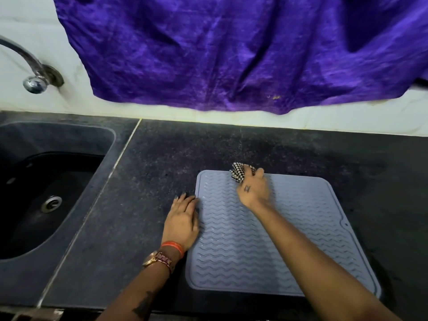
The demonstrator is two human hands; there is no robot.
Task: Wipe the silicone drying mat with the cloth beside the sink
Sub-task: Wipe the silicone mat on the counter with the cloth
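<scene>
A grey-blue silicone drying mat (289, 242) with wavy ridges lies flat on the dark stone counter, right of the sink. My right hand (253, 188) presses a bunched black-and-white checked cloth (238, 172) against the mat's far edge, left of its middle; most of the cloth is hidden under the fingers. My left hand (183, 220) lies flat with fingers spread on the mat's left edge, partly on the counter, holding nothing.
A black sink (46, 193) with a metal drain is set into the counter (150, 170) at the left. A chrome tap (34, 75) juts from the white wall above it. A purple cloth (231, 54) hangs over the wall behind the mat.
</scene>
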